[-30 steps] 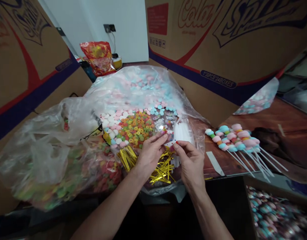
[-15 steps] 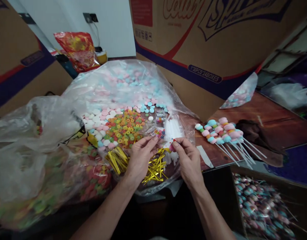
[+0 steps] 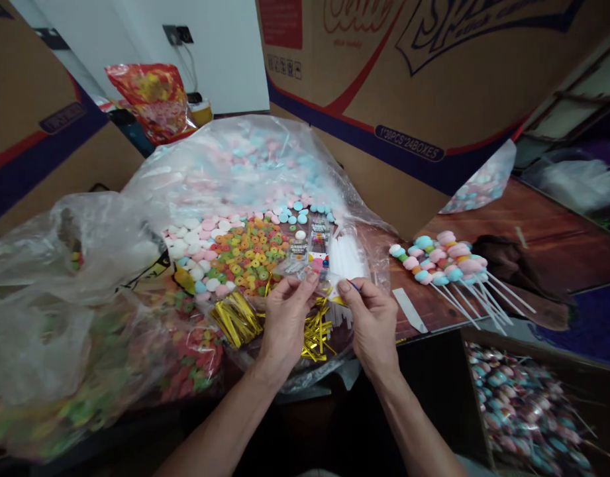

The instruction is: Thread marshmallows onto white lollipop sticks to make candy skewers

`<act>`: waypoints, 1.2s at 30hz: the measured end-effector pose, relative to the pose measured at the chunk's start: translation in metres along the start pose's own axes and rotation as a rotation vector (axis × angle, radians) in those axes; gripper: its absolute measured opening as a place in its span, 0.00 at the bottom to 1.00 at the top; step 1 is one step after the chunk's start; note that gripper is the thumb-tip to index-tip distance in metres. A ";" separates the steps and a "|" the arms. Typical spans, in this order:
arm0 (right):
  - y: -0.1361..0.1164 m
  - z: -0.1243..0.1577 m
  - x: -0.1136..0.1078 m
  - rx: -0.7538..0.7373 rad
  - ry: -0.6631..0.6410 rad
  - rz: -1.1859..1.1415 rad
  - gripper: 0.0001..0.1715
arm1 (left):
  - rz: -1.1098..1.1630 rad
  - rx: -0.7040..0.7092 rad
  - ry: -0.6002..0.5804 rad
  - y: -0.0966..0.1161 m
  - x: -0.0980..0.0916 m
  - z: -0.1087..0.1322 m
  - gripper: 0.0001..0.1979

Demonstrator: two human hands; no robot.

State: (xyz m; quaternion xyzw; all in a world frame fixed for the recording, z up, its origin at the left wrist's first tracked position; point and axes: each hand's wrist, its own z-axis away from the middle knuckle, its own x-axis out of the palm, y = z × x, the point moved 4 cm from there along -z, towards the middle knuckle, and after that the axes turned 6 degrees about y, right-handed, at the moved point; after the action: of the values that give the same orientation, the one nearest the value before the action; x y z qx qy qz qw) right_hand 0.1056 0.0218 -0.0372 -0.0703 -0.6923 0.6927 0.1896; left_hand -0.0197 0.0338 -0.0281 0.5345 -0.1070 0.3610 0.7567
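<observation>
Between both hands, low over the table, a small clear printed candy wrapper (image 3: 334,281) is pinched at its two sides. My left hand (image 3: 285,318) is closed on one side, thumb against fingers. My right hand (image 3: 377,318) closes on the other side in the same way. Gold twist ties (image 3: 238,319) lie beside and partly under my left hand. White sticks (image 3: 348,255) lie just beyond my right hand. More printed wrappers (image 3: 318,235) rest beyond the fingers, near ring-shaped gummies (image 3: 255,255) and loose pastel marshmallows (image 3: 195,232).
A large plastic bag of marshmallows (image 3: 225,159) stands behind. Candy skewers (image 3: 444,258) lie to the right, above an open box of wrapped candies (image 3: 528,404). Big cardboard cartons (image 3: 354,93) block the back. A bag of gummies (image 3: 106,371) fills the left.
Both hands still hold the wrapper, which has shifted slightly in the fingers. My left hand has moved a little to the right. The view has shifted slightly.
</observation>
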 end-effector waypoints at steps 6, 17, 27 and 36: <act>-0.014 -0.002 -0.005 -0.042 -0.025 0.108 0.16 | 0.015 -0.010 -0.035 0.007 -0.009 -0.006 0.10; -0.018 -0.007 -0.006 -0.061 -0.068 0.119 0.17 | 0.051 0.043 0.035 0.009 -0.011 -0.007 0.11; -0.020 -0.010 -0.019 -0.138 -0.061 0.213 0.22 | 0.023 0.084 0.050 0.005 -0.004 -0.006 0.10; -0.047 -0.035 -0.079 -0.458 0.179 0.604 0.20 | 0.093 0.014 0.043 0.000 0.004 -0.010 0.10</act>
State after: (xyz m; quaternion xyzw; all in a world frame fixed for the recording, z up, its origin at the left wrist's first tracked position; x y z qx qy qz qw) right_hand 0.1987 0.0243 -0.0051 -0.3718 -0.7579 0.5358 0.0160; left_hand -0.0188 0.0447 -0.0299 0.5263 -0.1130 0.4079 0.7374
